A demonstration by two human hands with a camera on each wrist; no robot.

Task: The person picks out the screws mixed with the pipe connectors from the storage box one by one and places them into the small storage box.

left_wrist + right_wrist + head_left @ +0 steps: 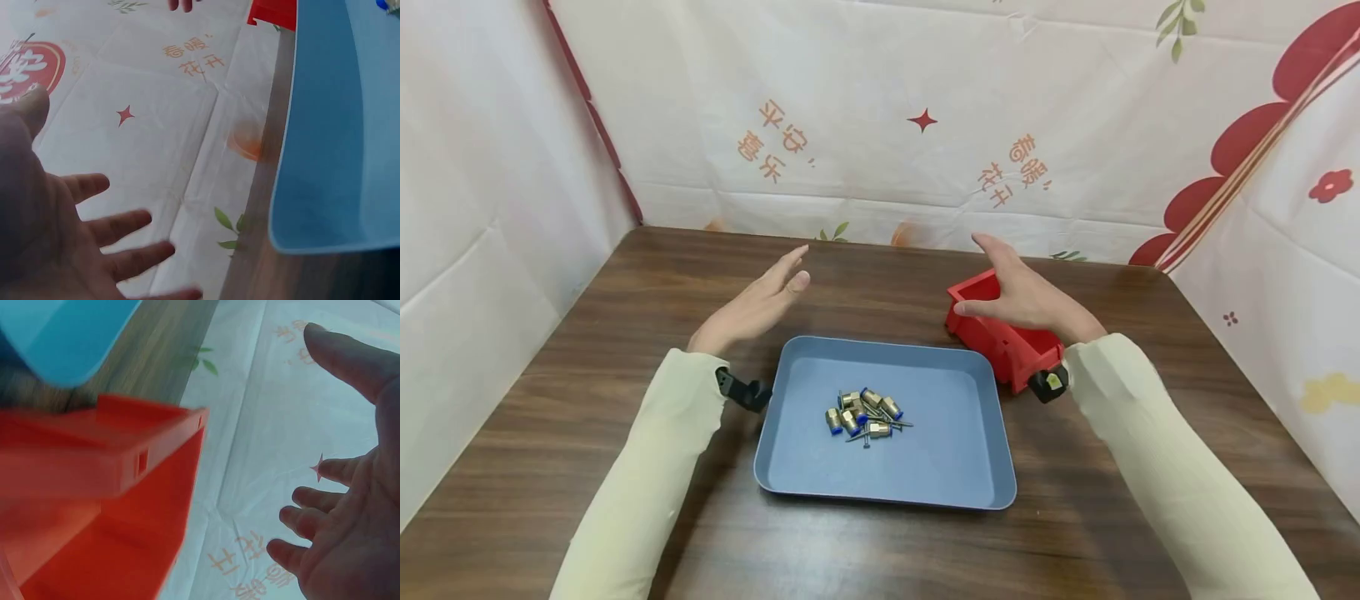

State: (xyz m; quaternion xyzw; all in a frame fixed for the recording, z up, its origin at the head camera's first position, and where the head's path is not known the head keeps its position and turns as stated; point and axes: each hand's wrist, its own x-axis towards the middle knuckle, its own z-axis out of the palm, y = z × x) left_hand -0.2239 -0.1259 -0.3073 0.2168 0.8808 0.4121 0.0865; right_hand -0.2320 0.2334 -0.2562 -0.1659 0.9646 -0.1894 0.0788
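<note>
My left hand [756, 304] hovers above the table, up and left of a blue tray [955, 458], its fingers extended and holding nothing. Over the red bin [992, 342] my right hand [1026, 292] is raised, thumb apart from the fingers, also with nothing in it. Near the middle of the tray lies a small heap of brass fittings [878, 430] with blue ends, mixed with several screws [901, 423]. The left wrist view shows the spread left fingers [128, 228] beside the tray. In the right wrist view, the bin's divided compartments [125, 537] show close by the hand.
The wooden table [880, 550] carries the tray and the bin, which stands against the tray's upper right corner. A white printed cloth [865, 83] hangs behind the table and along both sides. Each wrist wears a black camera strap [743, 390].
</note>
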